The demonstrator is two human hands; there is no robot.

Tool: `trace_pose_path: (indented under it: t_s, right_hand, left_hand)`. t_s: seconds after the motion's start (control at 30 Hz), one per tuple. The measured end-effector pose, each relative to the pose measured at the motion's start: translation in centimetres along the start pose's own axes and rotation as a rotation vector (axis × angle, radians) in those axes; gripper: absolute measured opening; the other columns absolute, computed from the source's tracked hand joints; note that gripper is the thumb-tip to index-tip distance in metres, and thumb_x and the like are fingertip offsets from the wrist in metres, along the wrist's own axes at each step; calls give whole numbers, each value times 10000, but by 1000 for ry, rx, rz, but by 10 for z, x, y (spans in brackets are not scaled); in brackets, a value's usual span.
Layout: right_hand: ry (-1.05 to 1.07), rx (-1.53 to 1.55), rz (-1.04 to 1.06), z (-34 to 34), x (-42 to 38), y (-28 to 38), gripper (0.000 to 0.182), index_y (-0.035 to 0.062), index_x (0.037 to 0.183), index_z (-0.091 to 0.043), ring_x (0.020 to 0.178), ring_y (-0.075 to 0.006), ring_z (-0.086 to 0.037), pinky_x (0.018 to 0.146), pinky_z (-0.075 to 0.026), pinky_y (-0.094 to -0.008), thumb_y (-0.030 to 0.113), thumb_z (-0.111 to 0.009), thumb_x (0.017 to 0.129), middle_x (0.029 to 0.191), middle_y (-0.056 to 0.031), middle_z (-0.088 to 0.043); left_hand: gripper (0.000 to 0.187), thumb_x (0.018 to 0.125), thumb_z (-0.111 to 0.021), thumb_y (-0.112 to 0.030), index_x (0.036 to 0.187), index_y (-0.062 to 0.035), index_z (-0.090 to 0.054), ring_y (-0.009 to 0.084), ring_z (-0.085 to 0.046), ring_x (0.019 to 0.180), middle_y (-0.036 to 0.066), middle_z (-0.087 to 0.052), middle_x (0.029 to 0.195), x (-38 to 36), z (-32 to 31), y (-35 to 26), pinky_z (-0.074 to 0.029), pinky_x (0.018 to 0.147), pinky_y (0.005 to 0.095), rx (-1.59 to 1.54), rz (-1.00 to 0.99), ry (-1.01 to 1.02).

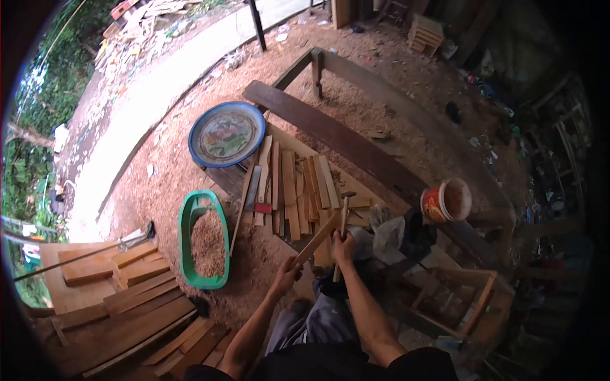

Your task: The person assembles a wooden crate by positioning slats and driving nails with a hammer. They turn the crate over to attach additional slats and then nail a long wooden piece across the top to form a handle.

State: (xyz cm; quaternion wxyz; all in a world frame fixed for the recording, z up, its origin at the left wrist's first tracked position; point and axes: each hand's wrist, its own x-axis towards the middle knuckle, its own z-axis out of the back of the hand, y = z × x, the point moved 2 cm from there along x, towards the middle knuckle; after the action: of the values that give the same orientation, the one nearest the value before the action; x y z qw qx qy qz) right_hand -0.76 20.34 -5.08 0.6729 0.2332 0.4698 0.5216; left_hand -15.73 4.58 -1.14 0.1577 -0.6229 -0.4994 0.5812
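Observation:
My left hand (290, 270) is closed around the lower end of a flat wooden slat (318, 239), which slants up to the right. In my right hand (343, 247) is a hammer (345, 213), gripped by its wooden handle with the head up. The handle's lower end sticks out below my fist. The slat's upper end comes close beside the hammer handle. Just beyond both hands, several loose wooden slats (289, 190) lie side by side on a low bench. A small red object (263, 207) rests among them.
A green tub (185, 254) of wood shavings stands at left. Behind it is a blue-rimmed round tray (197, 150). To the right are a red and white bucket (434, 203), plastic bags (389, 238) and a wooden box (478, 305). Planks (133, 317) are stacked at lower left.

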Motion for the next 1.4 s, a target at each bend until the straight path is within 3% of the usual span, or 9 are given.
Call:
trace_pose_path:
  t_s: [0.1, 0.33, 0.37, 0.47, 0.5, 0.8, 0.9, 1.2, 1.4]
  right_hand:
    - [-200, 109, 88, 59, -57, 7, 329, -32, 887, -583, 659, -223, -618, 600, -465, -342, 295, -621, 860, 750, -139, -604]
    - [-634, 119, 153, 186, -225, -22, 460, -21, 945, -577, 811, -361, -608, 703, -457, -421, 432, -587, 867, 797, -201, -602]
    - [-819, 59, 250, 198, -238, -42, 442, -33, 969, -569, 764, -313, -633, 634, -468, -394, 402, -563, 894, 804, -183, -607]
    - [-786, 386, 95, 246, -278, -98, 373, -44, 978, -560, 713, -240, -653, 549, -486, -350, 325, -541, 924, 808, -156, -615]
    - [-813, 240, -8, 269, -301, -95, 295, -41, 977, -552, 685, -182, -656, 495, -504, -305, 250, -536, 933, 812, -128, -619]
    - [-1052, 490, 66, 404, -377, -179, 213, -30, 980, -516, 704, -174, -649, 568, -549, -288, 177, -528, 931, 829, -121, -624]
    - [-1090, 543, 89, 453, -383, -194, 216, -40, 969, -513, 679, -172, -654, 597, -540, -297, 174, -500, 943, 807, -129, -639]
    - [-934, 480, 127, 565, -376, -226, 132, -27, 893, -508, 624, -174, -647, 566, -546, -299, 99, -493, 930, 714, -88, -614]
    - [-843, 194, 162, 591, -345, -244, 146, -45, 904, -518, 642, -179, -658, 558, -545, -305, 97, -494, 927, 750, -126, -637]
  left_hand:
    - [194, 944, -520, -203, 1042, -37, -504, 72, -428, 649, -15, -463, 778, -52, 2, -13, -360, 578, 214, 95, -5, 347]
    - [156, 938, -528, -208, 967, -55, -511, 78, -431, 587, -21, -453, 700, -80, -54, 25, -361, 525, 235, 351, -27, 817]
    - [156, 934, -536, -203, 968, -52, -514, 79, -440, 589, -19, -459, 696, -89, -68, 30, -366, 525, 235, 364, 7, 852]
    - [133, 914, -556, -162, 953, -40, -522, 94, -496, 609, 4, -507, 696, -114, -121, 40, -411, 545, 246, 439, -3, 917]
    - [122, 906, -562, -144, 946, -35, -524, 101, -520, 618, 15, -528, 697, -121, -143, 41, -431, 556, 250, 468, -29, 931]
    - [189, 843, -579, -79, 996, 31, -592, 151, -626, 722, 92, -639, 821, -142, -329, 68, -503, 626, 283, 641, -150, 893]
    - [232, 843, -581, -84, 1032, 49, -578, 156, -617, 736, 80, -631, 850, -159, -397, 70, -500, 632, 284, 317, -80, 789]
    - [154, 909, -528, -96, 1023, 0, -566, 168, -592, 757, 74, -590, 900, -193, -556, 105, -501, 674, 303, 55, -245, 585]
    - [222, 885, -525, -53, 1097, 12, -513, 227, -643, 857, 126, -614, 971, -196, -632, 121, -559, 785, 358, 321, -222, 724]
